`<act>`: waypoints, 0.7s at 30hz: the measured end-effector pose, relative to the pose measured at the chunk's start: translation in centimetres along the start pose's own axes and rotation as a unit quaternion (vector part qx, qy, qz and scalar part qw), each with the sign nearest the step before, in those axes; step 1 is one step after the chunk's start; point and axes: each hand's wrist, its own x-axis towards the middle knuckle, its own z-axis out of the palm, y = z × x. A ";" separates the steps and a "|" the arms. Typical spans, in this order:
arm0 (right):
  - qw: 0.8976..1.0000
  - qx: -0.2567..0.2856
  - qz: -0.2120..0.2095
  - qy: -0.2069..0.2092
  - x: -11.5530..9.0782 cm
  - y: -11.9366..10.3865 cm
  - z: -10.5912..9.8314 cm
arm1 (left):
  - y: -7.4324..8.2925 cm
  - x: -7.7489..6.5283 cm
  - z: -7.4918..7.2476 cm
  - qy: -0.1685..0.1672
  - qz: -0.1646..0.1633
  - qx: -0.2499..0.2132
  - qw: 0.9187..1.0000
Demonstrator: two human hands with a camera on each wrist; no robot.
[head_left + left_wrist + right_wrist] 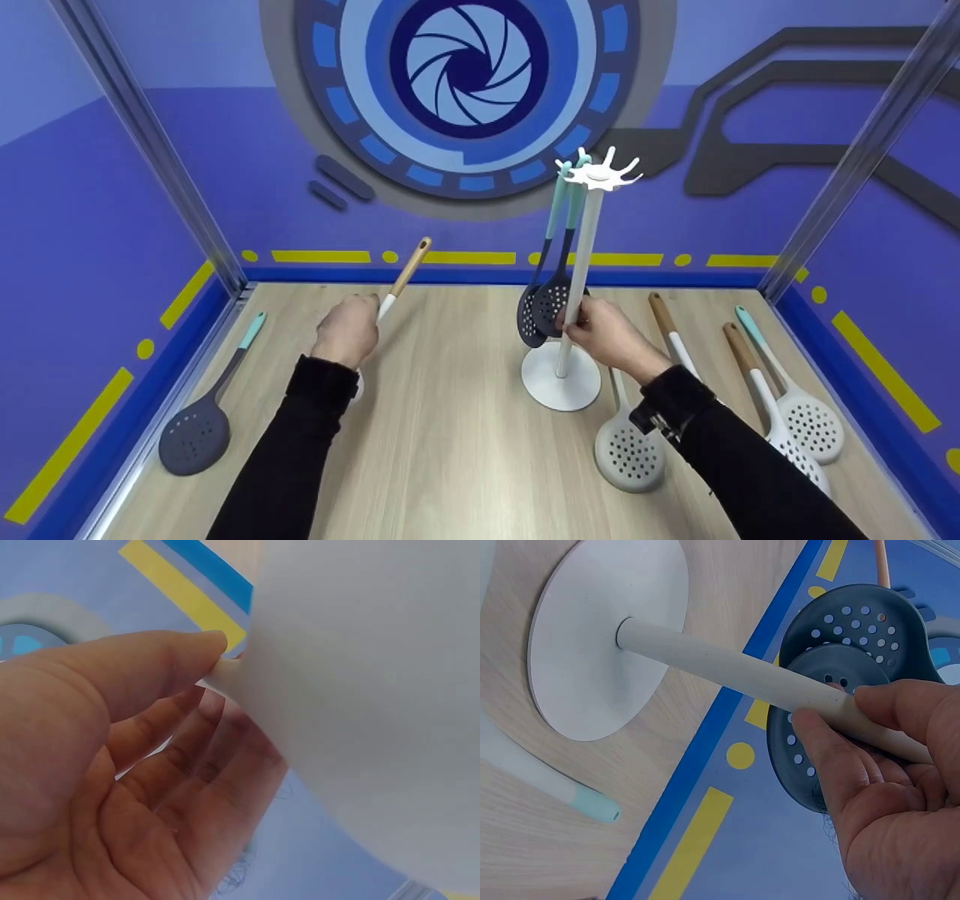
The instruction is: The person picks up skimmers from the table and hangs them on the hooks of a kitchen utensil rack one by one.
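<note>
My left hand (346, 330) pinches the neck of a white kitchen utensil with a wooden handle (411, 268), held above the left part of the table. In the left wrist view its smooth white head (360, 705) fills the right side; its exact kind cannot be told. My right hand (611, 334) grips the pole of a white utensil stand (587, 240), thumb and fingers around it low above the round base (585, 630). Two dark grey skimmers (553, 304) with mint handles hang from the left side of the stand's hooked top, behind the pole.
At the far left lies a dark grey slotted turner (193, 439) with a mint handle. On the right lie a pale skimmer (631, 454), a wooden-handled utensil (664, 315), a white slotted one (799, 454) and another pale skimmer (814, 427). Blue panels (195, 300) border the table.
</note>
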 end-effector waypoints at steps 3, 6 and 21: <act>1.000 -0.006 0.002 -0.002 0.0 0.0 0.0 | 0.4 -0.2 0.0 0.010 0.005 -0.005 1.000; 1.000 -0.010 0.005 -0.004 0.0 0.0 0.0 | 0.8 -0.3 0.0 0.016 0.010 -0.009 1.000; 1.000 -0.003 0.004 -0.003 0.0 0.0 0.0 | 2.9 -1.1 0.0 0.061 0.050 -0.014 0.997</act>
